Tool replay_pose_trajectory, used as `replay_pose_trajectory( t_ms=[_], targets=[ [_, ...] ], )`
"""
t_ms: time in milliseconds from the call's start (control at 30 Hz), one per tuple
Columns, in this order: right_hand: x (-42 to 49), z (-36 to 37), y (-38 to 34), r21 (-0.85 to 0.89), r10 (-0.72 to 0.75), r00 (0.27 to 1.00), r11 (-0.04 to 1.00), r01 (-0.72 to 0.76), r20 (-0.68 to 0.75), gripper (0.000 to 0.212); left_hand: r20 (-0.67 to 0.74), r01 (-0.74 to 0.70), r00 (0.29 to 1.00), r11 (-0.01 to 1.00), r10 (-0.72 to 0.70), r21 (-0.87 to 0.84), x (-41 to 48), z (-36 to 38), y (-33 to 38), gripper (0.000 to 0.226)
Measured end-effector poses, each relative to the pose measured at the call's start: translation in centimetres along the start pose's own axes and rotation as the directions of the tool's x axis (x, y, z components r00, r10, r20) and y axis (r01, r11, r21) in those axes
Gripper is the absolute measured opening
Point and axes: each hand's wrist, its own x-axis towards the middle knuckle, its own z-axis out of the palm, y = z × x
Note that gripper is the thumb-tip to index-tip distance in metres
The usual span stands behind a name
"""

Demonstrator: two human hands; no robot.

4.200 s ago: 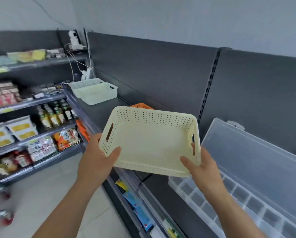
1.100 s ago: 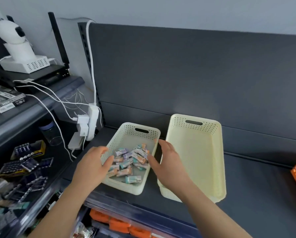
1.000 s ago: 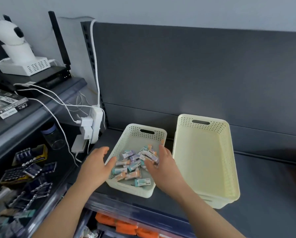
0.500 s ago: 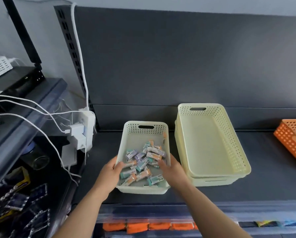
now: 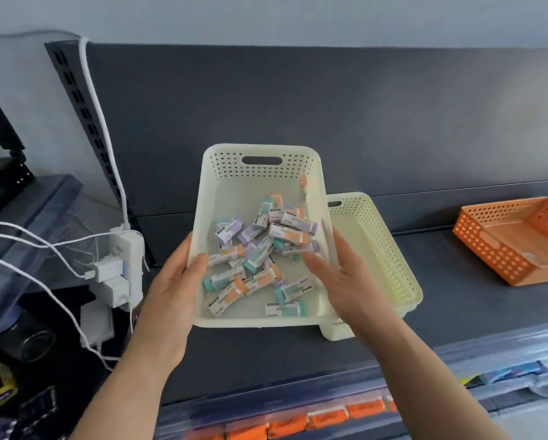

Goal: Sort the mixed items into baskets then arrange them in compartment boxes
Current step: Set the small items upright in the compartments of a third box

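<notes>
Head view: the only view we have; it looks down on a dark shelf [image 5: 456, 312].
Basket: the white basket [image 5: 260, 154] is up between our hands and seems clear of the shelf. Its right wall covers the left rim of the yellow basket [image 5: 390, 265].
Change: half a second ago it sat flat on the shelf, just beside the yellow one, with our hands at its near corners. Now we have lifted it toward us.
Left hand: the left hand [image 5: 171, 290] grasps the left wall, thumb over the rim.
Right hand: the right hand [image 5: 342, 277] grasps the right wall, thumb inside.
Boxes: small mixed boxes [image 5: 260, 249] lie heaped on the floor of the held basket, none sorted yet.
Others: the yellow basket looks empty. An orange basket [image 5: 520, 242] sits well apart at right.
Meaning: we judge sorting has not begun. The mixed lot is being carried to where it can be split.
</notes>
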Motion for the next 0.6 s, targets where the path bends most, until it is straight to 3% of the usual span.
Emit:
replay_pose_trajectory(
  t_ms=[233,400,500,600],
  targets=[
    [-4.2,-10.5,-2.2,0.06,0.049,0.986,0.997,-0.04,-0.159,0.036,0.314,0.053,0.948,0.998,-0.045,-0.017,-0.5,10.4,1.7,0.039],
    [-8.3,-19.9,-0.9,0.062,0.091,0.934,0.995,-0.074,-0.345,0.042,0.481,0.109,0.871,0.994,-0.096,0.002,-1.6,20.8,0.3,0.039],
    [-10.6,-26.1,0.2,0.03,0.115,0.88,0.993,-0.113,-0.461,0.052,0.532,0.128,0.837,0.991,-0.13,0.04,-2.6,27.7,-1.1,0.039],
    [-12.9,-32.5,1.2,0.048,0.153,0.845,0.988,-0.15,-0.512,0.047,0.559,0.143,0.815,0.988,-0.152,0.059,-3.8,34.8,-2.7,0.035]
  ],
)
